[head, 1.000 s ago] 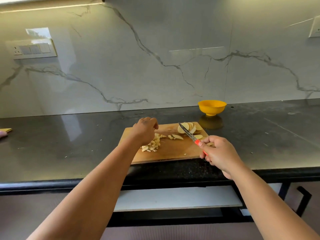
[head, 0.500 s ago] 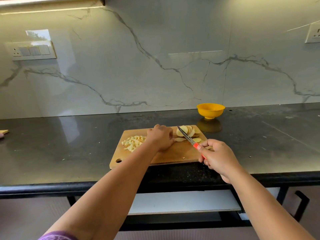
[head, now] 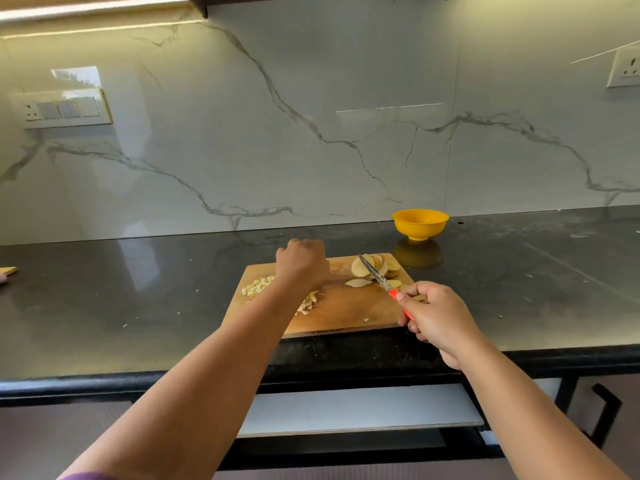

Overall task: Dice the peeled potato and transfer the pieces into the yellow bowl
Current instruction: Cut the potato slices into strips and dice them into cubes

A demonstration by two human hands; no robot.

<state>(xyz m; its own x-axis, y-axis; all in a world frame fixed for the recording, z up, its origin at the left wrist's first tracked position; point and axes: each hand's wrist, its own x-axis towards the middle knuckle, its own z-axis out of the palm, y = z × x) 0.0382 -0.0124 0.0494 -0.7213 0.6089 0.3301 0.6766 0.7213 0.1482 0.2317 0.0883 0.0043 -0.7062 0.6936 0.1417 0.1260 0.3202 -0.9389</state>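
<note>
A wooden cutting board (head: 346,315) lies near the counter's front edge. Diced potato (head: 258,285) is heaped at its left end, and more pieces (head: 309,301) show beside my left forearm. Fanned potato slices (head: 375,266) sit at the back right corner, with one loose slice (head: 358,283) in front of them. My left hand (head: 301,265) hovers with curled fingers over the back middle of the board; its palm is hidden. My right hand (head: 436,317) grips the red handle of a knife (head: 374,273), blade pointing at the slices. The yellow bowl (head: 420,222) stands behind the board, to the right.
The dark glossy counter (head: 138,289) runs left and right and ends at a marble wall (head: 311,133). A small yellowish object (head: 7,270) lies at the far left edge. Potato scraps dot the counter. A white shelf (head: 363,410) sits below the front edge.
My left hand has left the diced pile and moved up toward the board's back edge. The view has shifted a little. My right hand holds the knife in much the same pose.
</note>
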